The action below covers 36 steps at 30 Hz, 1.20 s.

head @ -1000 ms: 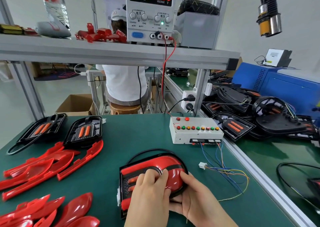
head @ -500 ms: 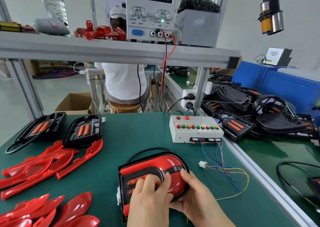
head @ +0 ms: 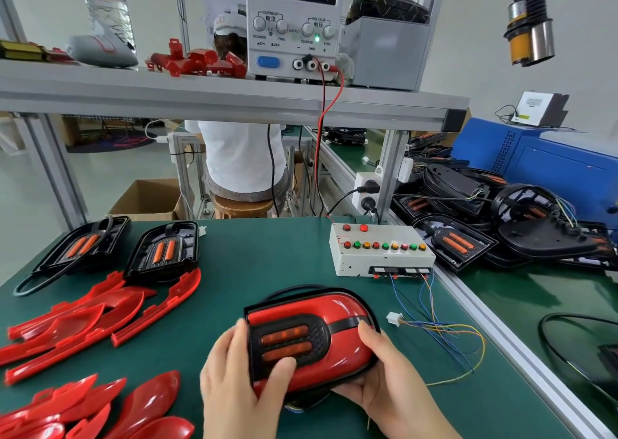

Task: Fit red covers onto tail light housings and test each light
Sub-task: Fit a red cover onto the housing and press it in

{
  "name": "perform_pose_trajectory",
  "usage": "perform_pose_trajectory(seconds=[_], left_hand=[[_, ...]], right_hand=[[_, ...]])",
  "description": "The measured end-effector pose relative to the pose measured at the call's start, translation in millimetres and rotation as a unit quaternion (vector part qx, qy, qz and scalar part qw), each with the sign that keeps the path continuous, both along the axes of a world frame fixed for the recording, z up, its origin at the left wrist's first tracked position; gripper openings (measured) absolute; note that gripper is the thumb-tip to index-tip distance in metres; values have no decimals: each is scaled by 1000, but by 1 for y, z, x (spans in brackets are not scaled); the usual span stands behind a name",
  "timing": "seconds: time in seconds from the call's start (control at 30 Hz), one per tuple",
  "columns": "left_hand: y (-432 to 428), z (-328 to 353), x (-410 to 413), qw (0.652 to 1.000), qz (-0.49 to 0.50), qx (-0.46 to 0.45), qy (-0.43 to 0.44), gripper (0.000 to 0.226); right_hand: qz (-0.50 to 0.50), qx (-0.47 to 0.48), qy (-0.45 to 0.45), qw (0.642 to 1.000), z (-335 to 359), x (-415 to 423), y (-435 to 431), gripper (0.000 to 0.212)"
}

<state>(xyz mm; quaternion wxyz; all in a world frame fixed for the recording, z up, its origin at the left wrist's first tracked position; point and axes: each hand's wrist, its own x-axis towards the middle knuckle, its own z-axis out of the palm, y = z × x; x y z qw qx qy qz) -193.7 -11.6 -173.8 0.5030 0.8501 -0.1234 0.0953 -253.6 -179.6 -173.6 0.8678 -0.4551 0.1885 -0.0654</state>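
Gripping the tail light housing [head: 320,338] from both sides, the left hand [head: 240,385] curls round its left edge with the thumb by the orange lens, and the right hand [head: 381,381] cups the rounded end. Its red cover [head: 337,308] is seated, at the near middle of the desk [head: 267,264]. Loose covers [head: 100,321] lie left; the test box [head: 381,254] sits behind, a white plug [head: 394,318] unconnected

head view | worn on head | forward-down | close over workbench [head: 267,271]
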Motion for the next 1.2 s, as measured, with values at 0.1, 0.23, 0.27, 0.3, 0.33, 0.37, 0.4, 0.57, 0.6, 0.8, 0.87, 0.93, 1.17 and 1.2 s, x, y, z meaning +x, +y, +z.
perform_pose_trajectory(seconds=[0.1,0.23,0.27,0.3,0.33,0.37,0.4,0.57,0.6,0.8,0.87,0.93,1.17,1.2], left_hand=[[3,3,-4,971,-71,-152,170,78],[6,9,0,957,-119,-164,207,56],[7,8,4,955,-128,-160,216,58],[8,9,6,951,-139,-160,226,59],[9,9,8,942,-153,-175,240,58],[10,10,9,927,-168,-205,267,56],[11,10,9,905,-183,-243,297,54],[12,8,4,836,-203,-373,348,48],[11,6,3,830,-203,-388,346,48],[6,-6,5,831,-205,-397,331,48],[7,-8,3,819,-230,-397,345,44],[11,-7,3,794,-269,-395,377,48],[13,-6,7,805,-308,-365,351,51],[11,-6,6,815,-304,-360,336,53]], right_hand=[[8,28,-11,1000,0,1,0,55],[12,60,-21,998,2,2,0,59],[11,65,-21,998,2,2,-1,60],[11,71,-22,997,2,2,-1,61],[12,76,-24,997,3,2,-2,62],[13,77,-25,997,2,3,-3,63],[14,75,-26,997,2,3,-4,64],[15,53,-25,998,1,4,-7,63],[13,49,-25,998,1,4,-7,62],[-5,35,-49,998,0,4,-9,49],[-5,20,-57,998,2,3,-11,43],[-9,15,-58,998,4,3,-12,41],[-19,28,-71,997,5,1,-14,43],[-18,28,-73,997,5,1,-14,45]])
